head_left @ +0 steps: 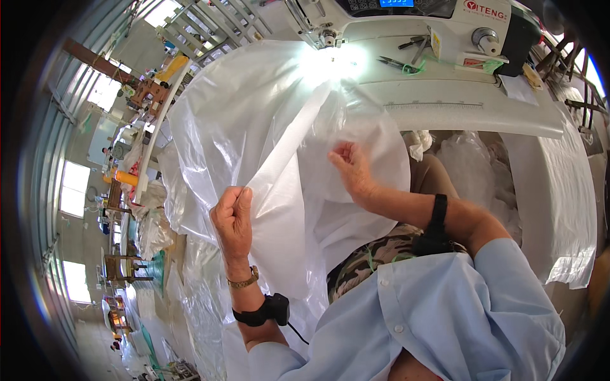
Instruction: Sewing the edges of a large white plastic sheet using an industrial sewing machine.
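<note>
A large sheet of whitish, see-through plastic film spreads from the sewing machine down over my lap. My left hand is closed on the film's edge, thumb on top. From that grip a folded white strip runs taut up toward the needle area, where a bright lamp washes out detail. My right hand is over the film to the right of the strip. Its fingers are bent and smeared by motion, so whether they hold any film cannot be made out.
Thread snips and other small tools lie on the machine table, behind a ruler scale. More film hangs at the right, and crumpled film lies below the table. Cluttered workbenches stand at the far left.
</note>
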{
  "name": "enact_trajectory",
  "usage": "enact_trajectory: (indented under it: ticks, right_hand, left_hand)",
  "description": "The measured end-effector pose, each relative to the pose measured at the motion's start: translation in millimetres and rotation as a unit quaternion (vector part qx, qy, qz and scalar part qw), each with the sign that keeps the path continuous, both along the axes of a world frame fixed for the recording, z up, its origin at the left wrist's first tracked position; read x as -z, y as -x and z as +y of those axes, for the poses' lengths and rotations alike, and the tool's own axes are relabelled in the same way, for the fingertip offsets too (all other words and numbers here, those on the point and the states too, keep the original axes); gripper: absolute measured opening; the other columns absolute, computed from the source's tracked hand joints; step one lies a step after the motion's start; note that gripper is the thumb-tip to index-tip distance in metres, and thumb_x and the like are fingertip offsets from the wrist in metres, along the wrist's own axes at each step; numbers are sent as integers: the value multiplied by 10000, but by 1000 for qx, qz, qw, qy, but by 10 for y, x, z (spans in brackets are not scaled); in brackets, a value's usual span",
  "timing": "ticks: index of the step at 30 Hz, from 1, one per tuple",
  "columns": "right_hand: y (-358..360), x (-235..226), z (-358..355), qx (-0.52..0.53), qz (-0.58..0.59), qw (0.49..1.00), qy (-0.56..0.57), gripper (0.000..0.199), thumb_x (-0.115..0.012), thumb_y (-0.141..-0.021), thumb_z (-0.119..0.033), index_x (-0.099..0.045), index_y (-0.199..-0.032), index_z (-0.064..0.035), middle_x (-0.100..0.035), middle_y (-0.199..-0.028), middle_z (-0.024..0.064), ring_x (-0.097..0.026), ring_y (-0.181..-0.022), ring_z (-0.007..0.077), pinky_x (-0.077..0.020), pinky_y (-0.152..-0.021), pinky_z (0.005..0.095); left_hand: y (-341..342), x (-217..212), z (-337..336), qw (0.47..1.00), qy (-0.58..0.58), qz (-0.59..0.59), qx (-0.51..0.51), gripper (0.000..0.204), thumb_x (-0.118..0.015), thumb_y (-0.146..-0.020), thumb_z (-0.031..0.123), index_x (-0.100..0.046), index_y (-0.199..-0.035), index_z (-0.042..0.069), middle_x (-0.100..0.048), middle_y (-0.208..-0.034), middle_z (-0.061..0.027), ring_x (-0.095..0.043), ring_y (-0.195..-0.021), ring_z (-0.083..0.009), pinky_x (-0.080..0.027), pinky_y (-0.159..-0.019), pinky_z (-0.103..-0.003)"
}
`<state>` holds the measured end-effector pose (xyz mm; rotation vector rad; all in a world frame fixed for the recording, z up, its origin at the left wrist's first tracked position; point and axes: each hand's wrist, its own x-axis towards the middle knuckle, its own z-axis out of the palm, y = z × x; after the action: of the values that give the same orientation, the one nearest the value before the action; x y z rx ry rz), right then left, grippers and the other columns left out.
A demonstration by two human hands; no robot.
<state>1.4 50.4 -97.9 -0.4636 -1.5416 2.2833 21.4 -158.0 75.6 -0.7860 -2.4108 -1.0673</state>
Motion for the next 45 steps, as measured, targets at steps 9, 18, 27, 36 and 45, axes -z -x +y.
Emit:
enact_trajectory:
  ticks: [9, 18, 27, 36, 45]
  right_hand:
    - [-437, -259, 241, -198, 72, 804, -556, 226, -616, -915, -218, -608, -1045, -34, -660, -718, 117, -648, -658, 289, -491, -675, 407]
    - [31, -212, 225, -288, 32, 675, -679, 144, -634, -855, -181, -626, -824, -40, -692, -704, 71, -696, -717, 286, -520, -686, 398]
    - [-1020, -1003, 460, -533, 133, 661, -511, 293, -606, -929, -307, -617, -828, -32, -595, -560, 91, -637, -587, 310, -497, -595, 413]
    - [-1333, -1353, 194, -467, 242, 634, -567, 289, -585, -946, -306, -577, -823, -44, -542, -526, 112, -607, -531, 330, -459, -489, 427]
    - [-1315, -1143, -27, -497, 265, 542, -624, 181, -635, -849, -215, -614, -787, -46, -612, -605, 105, -662, -599, 270, -509, -516, 398]
  left_hand:
    - [215, -104, -228, 999, 46, -1, 1, 364, -551, -1011, 154, -410, -704, 16, -314, -630, 30, -258, -601, -63, -222, -504, -265]
    - [124, -190, -37, 996, 89, 23, 20, 166, -584, -976, 126, -593, -894, -19, -495, -661, -34, -398, -576, -112, -328, -530, -266]
    - [157, -244, -177, 986, 139, 72, 56, 85, -634, -895, 39, -603, -865, -35, -545, -732, -108, -513, -625, -223, -410, -581, -323]
    - [-369, 365, 295, 951, 80, -262, 141, 127, -687, -877, 65, -611, -843, -31, -567, -686, -61, -490, -610, -121, -412, -579, -273]
    - [-552, 934, 331, 878, -122, -432, 165, 179, -672, -940, 154, -611, -860, 6, -518, -707, 62, -421, -670, -21, -387, -577, -211]
